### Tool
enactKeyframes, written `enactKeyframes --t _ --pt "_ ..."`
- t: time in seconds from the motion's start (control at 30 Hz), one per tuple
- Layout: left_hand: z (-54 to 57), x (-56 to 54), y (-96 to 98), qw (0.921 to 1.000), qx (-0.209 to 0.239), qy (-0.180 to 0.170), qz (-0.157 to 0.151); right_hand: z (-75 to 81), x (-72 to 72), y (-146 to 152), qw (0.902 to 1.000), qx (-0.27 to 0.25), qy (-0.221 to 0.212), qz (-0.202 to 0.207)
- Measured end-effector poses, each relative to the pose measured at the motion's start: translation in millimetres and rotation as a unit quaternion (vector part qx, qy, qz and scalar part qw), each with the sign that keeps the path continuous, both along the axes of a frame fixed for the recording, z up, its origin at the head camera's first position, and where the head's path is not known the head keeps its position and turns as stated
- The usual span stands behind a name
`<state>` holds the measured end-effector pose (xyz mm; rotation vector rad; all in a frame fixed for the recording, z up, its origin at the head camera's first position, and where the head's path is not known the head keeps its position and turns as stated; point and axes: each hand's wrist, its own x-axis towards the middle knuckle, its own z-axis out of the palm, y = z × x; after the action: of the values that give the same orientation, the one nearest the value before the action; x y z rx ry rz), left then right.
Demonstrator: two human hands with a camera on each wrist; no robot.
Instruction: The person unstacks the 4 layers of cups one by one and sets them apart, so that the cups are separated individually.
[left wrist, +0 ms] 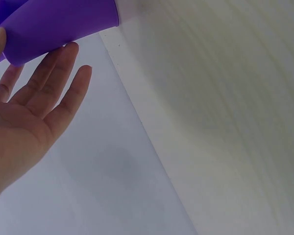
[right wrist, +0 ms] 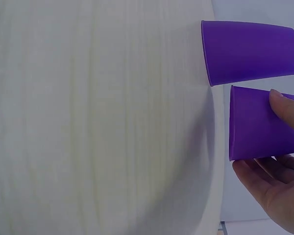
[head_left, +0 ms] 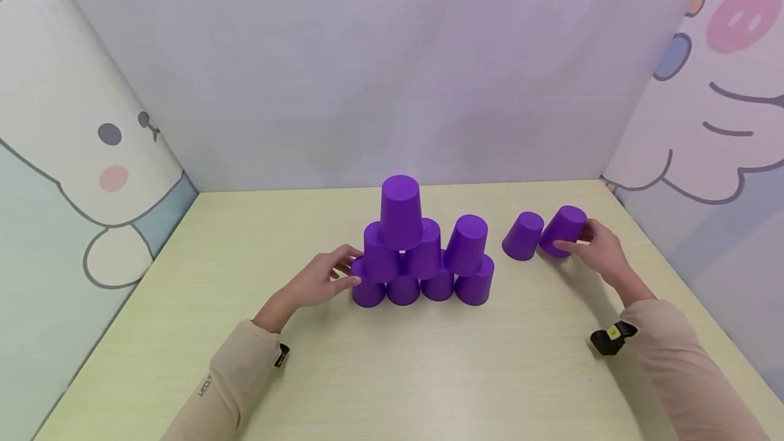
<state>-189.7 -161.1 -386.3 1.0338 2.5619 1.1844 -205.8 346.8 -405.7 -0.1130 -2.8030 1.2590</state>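
Purple upside-down cups form a stepped stack in the middle of the table. Several make the bottom row, three sit above them, and one top cup (head_left: 401, 213) crowns the left pair. My left hand (head_left: 315, 281) is at the bottom row's left end cup (head_left: 369, 292), thumb in front and fingers loosely spread. In the left wrist view, fingertips lie right along a cup's side (left wrist: 59, 29). At the right, my right hand (head_left: 603, 254) holds a tilted purple cup (head_left: 563, 226) between thumb and fingers. Close on its left stands another upside-down cup (head_left: 523, 235).
The pale wood-grain table (head_left: 398, 373) meets a plain light back wall (head_left: 392, 87). Cartoon-printed panels (head_left: 55, 121) flank both sides. A black wrist device (head_left: 609, 339) sits at the right sleeve, and a smaller one (head_left: 282, 355) shows at the left sleeve.
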Motion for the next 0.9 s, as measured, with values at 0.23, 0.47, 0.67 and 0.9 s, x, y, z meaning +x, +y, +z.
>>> enactKeyframes --t 0.23,0.47,0.67,0.9 --pt "-0.4 0.1 -0.5 1.0000 -0.001 0.001 -0.002 -3.4 -0.5 -0.3 0.9999 0.013 -0.001 0.008" --pt "-0.3 -0.1 -0.6 1.0000 -0.001 0.003 -0.002 -4.4 -1.2 -2.9 0.9996 0.024 -0.011 0.009" --pt "-0.5 -0.1 -0.6 1.0000 -0.003 0.005 -0.001 -6.0 -1.7 -2.4 0.9994 0.019 -0.019 0.020" --pt "-0.7 0.1 -0.7 1.0000 -0.004 0.006 0.000 -4.4 1.4 -1.6 0.9996 0.007 -0.016 0.023"
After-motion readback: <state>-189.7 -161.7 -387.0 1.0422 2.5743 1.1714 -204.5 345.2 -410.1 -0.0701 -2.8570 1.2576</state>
